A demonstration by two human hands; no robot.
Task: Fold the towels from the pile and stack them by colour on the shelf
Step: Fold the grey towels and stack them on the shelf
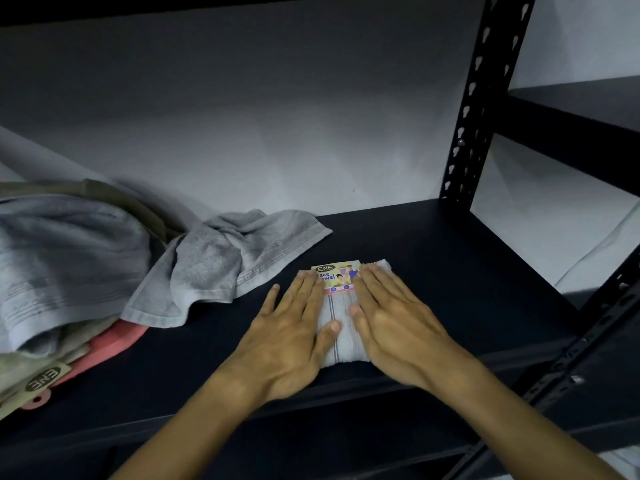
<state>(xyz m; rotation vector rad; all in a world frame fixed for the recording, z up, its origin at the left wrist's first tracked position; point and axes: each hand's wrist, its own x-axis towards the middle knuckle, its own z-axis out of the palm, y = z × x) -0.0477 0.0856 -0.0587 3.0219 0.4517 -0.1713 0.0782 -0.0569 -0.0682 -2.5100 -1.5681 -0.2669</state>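
Fingers (304, 285) of left hand (291, 327) and right hand (391, 317) flat, straight, grasping nothing; press folded towel (341, 327) at frame centre to set crease on shelf (450, 271).

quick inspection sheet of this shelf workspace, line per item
surface: dark shelf board, towels lying on it
job's things: small folded towel with a face towel label at its far end; crumpled grey towel beside the unfolded pile at left, a pink towel low in it
clutter: nothing seen
grippers: left hand and right hand flat, pressing the folded towel
cables: nothing seen
surroundings: pale wall behind, black slotted upright at right
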